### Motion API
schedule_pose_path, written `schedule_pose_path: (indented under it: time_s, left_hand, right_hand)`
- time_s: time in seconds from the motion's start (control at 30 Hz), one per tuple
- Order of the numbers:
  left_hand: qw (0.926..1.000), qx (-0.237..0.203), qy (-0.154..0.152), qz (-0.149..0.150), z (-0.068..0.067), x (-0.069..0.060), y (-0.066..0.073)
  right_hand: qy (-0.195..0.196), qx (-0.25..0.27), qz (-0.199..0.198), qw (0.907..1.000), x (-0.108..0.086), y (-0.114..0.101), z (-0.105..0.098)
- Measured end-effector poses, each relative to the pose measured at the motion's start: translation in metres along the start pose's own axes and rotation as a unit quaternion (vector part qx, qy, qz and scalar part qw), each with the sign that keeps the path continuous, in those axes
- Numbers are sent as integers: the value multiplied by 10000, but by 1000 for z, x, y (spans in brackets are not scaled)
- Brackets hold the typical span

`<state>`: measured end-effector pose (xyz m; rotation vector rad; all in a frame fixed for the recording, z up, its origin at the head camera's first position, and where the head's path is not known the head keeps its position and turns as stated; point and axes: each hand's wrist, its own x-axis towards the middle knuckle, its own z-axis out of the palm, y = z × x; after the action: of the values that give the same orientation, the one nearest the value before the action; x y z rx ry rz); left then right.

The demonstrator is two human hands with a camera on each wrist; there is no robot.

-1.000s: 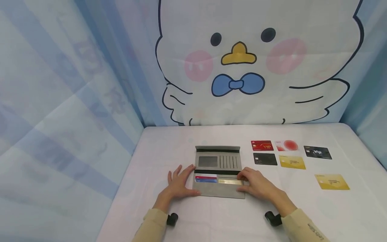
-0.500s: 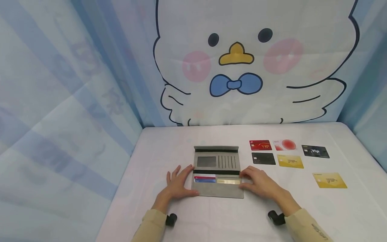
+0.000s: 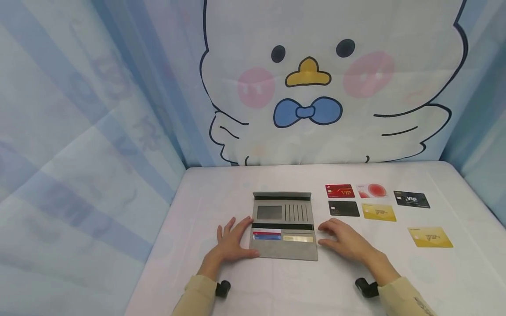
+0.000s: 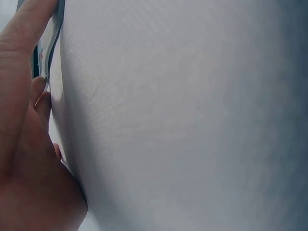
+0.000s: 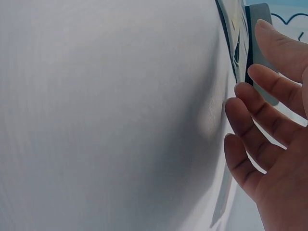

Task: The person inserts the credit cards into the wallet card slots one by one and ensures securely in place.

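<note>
A grey long wallet (image 3: 284, 251) lies unfolded on the white table, its upper flap raised at the back. In its lower half sit a red, white and blue card (image 3: 267, 235) and a gold card (image 3: 298, 238), each partly tucked into a slot. My left hand (image 3: 233, 245) rests spread at the wallet's left side, thumb and forefinger touching its edge. Just off the right edge is my right hand (image 3: 344, 239), holding nothing. In the right wrist view the fingers of my right hand (image 5: 274, 125) are loosely bent and apart from one another.
Right of the wallet lie a red VIP card (image 3: 340, 191), a white card with a red circle (image 3: 372, 190), a black Vip card (image 3: 412, 199), a dark grey card (image 3: 344, 208) and gold cards (image 3: 378, 212). A printed curtain (image 3: 308, 145) hangs behind the table.
My right hand has let go of the wallet's right part and moved off to the right. The gold card there is now uncovered. My left hand has stayed at the left edge.
</note>
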<state>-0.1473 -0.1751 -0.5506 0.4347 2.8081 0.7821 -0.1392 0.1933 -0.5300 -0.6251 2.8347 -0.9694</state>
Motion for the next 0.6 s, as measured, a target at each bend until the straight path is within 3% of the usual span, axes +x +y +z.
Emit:
schedule_pose_path:
  time_s: [0.33, 0.6]
  left_hand:
    - [10000, -9, 8, 22, 0, 0, 0]
    - [10000, -11, -3, 6, 0, 0, -1]
  right_hand:
    - [209, 129, 82, 9997, -2, 12, -8]
    - [471, 386, 507, 9969, -3, 20, -14]
